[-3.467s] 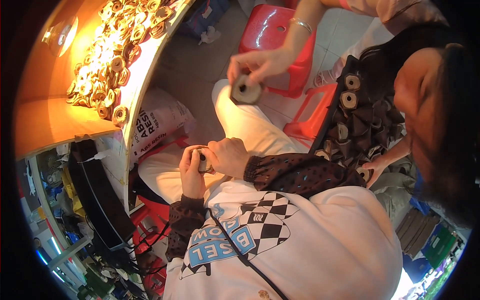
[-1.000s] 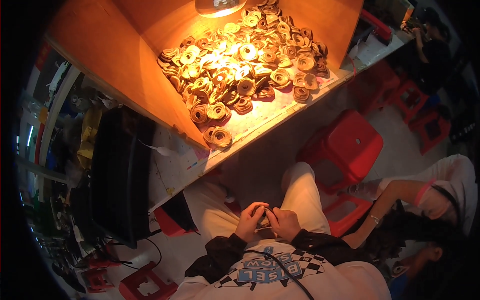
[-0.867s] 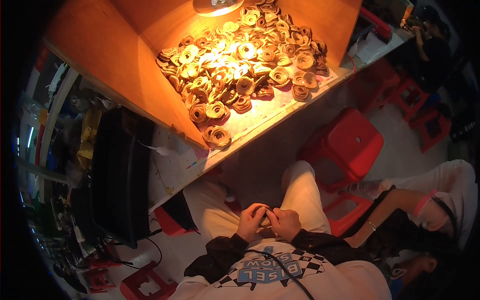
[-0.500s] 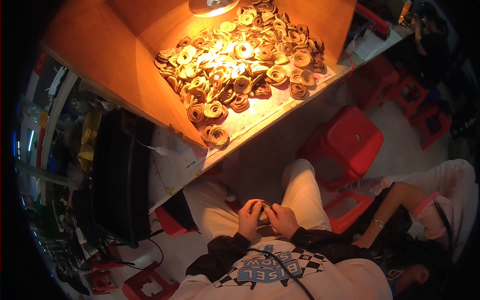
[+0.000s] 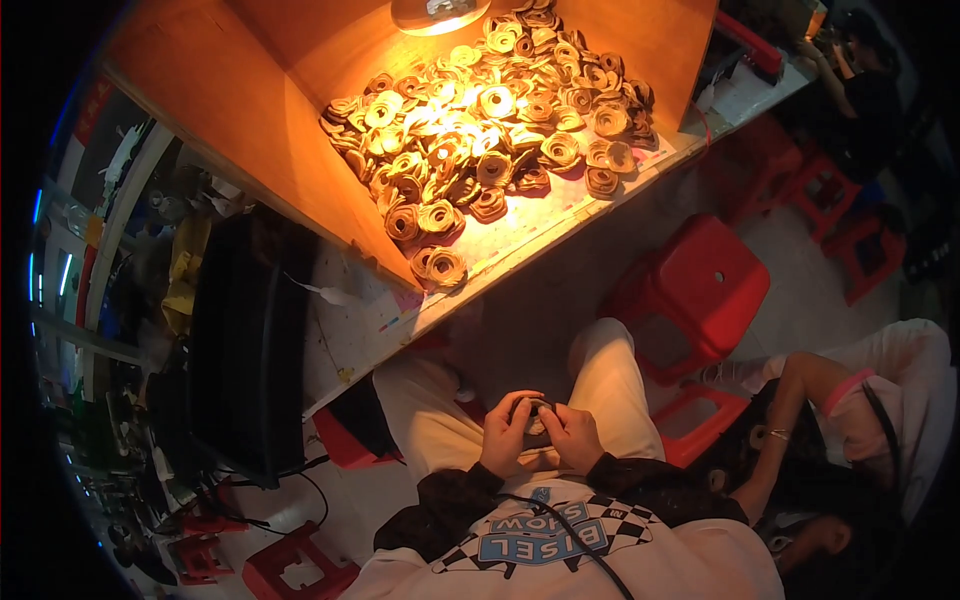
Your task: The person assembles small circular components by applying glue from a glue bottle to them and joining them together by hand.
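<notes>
Over my lap, both hands hold a small brown, ruffled, rosette-like piece between them. My left hand grips its left side with the fingers curled round, and my right hand pinches its right side. The fingers and thumbs cover part of the piece, and its material cannot be made out. Beyond my knees, a large heap of similar layered, ring-shaped rosettes, many with a hole in the middle, lies on a table under a bright lamp.
Wooden panels wall in the heap, and the table edge runs diagonally before me. A red stool stands ahead right. Close on my right, a co-worker's arm reaches over dark cloth. A dark box-like object is at left.
The piece in my hands has tipped so that more of its ruffled face shows, and my fingers have shifted on it. The co-worker's arm has moved, and ring-shaped pieces now show beside it.
</notes>
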Tool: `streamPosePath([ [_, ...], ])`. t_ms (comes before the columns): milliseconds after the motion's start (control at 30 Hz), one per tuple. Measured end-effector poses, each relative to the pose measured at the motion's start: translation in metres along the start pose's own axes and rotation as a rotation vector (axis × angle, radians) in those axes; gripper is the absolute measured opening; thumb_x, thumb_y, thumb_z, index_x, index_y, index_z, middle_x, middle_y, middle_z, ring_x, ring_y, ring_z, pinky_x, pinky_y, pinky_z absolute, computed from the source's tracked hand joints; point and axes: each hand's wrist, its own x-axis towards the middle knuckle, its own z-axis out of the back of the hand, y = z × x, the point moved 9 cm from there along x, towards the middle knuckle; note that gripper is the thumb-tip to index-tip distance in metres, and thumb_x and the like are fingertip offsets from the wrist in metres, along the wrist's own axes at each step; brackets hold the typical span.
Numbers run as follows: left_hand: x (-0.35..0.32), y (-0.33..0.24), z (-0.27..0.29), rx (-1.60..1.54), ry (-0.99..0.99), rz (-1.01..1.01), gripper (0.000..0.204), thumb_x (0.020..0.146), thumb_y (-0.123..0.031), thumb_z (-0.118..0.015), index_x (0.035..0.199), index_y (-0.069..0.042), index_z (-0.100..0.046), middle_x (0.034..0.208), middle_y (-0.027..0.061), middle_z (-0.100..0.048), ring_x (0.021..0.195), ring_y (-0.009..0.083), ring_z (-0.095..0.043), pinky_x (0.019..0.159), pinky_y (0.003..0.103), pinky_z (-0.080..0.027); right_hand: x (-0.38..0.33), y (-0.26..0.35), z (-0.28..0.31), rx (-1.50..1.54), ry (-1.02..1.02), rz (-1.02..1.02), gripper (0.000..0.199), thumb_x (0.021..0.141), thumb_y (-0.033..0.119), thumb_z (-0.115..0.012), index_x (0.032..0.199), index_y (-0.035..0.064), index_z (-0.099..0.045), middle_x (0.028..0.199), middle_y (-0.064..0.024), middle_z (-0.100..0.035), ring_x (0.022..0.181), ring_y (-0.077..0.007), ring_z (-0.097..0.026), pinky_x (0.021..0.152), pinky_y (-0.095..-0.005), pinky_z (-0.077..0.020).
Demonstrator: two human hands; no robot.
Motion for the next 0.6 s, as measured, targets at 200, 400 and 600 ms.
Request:
streamPosePath([
  [200, 0.000, -0.016, -0.008, -0.203, 0.069, 0.151, 0.027, 0.097, -0.012, -0.044, 0.119, -0.001, -0.053, 0.112, 0.0094, -0.059, 0.100, 0.0159, -0.058, 0.083, 0.034, -0.055, 0.009, 0.001, 0.006, 0.179, -0.010, -0.045, 0.034, 0.091, 0.026, -0.057, 0.073, -0.0022, -0.058, 0.058, -0.0151, -0.055, 0.051, -0.0171, -0.054, 0.048, -0.0337, -0.0402],
  [400, -0.004, -0.048, -0.008, -0.224, 0.073, 0.162, 0.035, 0.094, -0.013, -0.039, 0.123, 0.004, -0.050, 0.112, 0.0118, -0.059, 0.101, 0.0210, -0.061, 0.083, 0.039, -0.056, 0.011, 0.024, 0.004, 0.420, 0.105, -0.059, 0.033, 0.096, 0.023, -0.051, 0.068, 0.0054, -0.050, 0.056, 0.0044, -0.044, 0.051, -0.0023, -0.038, 0.044, -0.0208, -0.0287],
  [600, -0.014, -0.034, 0.002, -0.208, 0.065, 0.240, 0.036, 0.092, -0.015, -0.042, 0.121, 0.004, -0.053, 0.107, 0.0104, -0.063, 0.090, 0.0174, -0.065, 0.078, 0.031, -0.056, -0.003, 0.013, -0.004, 0.471, 0.220, -0.241, 0.035, 0.095, 0.023, -0.052, 0.072, -0.0024, -0.055, 0.058, 0.0018, -0.045, 0.055, -0.0046, -0.039, 0.049, -0.0241, -0.0340],
])
